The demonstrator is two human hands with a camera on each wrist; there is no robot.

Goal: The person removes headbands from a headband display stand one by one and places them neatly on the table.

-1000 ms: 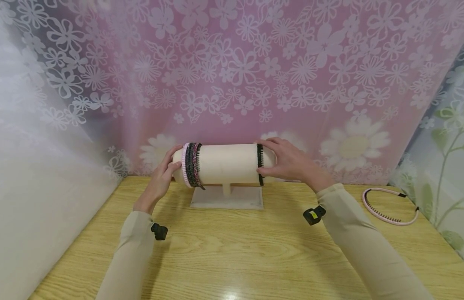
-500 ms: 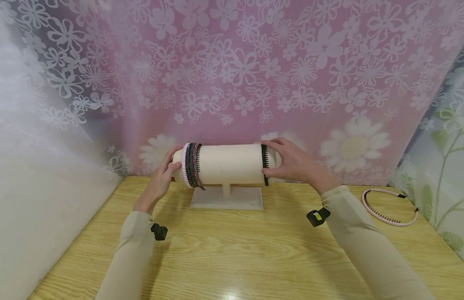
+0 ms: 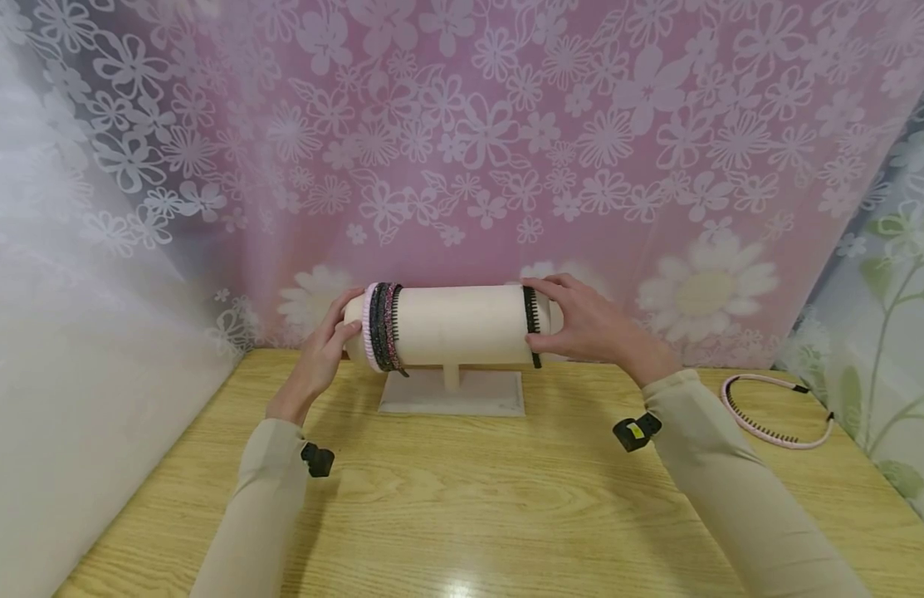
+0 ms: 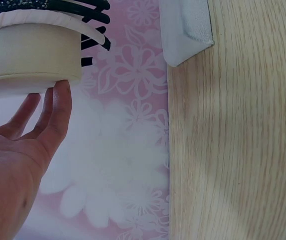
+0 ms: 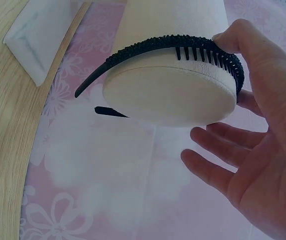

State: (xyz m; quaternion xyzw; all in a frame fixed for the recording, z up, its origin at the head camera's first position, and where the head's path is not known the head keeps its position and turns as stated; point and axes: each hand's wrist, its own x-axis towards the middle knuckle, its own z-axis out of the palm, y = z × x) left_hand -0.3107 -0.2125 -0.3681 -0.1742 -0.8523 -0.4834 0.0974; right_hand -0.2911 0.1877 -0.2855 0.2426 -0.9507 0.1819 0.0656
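At the centre of the head view, the cream roll carries the black headband near its right end, pinched between thumb and fingers of the right hand, one fingertip hidden behind in the right wrist view. The left hand grips the roll's left end, cut off in the left wrist view.

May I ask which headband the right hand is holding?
The black, bumpy, toothed headband, the only one around the right end of the cream horizontal cylinder.
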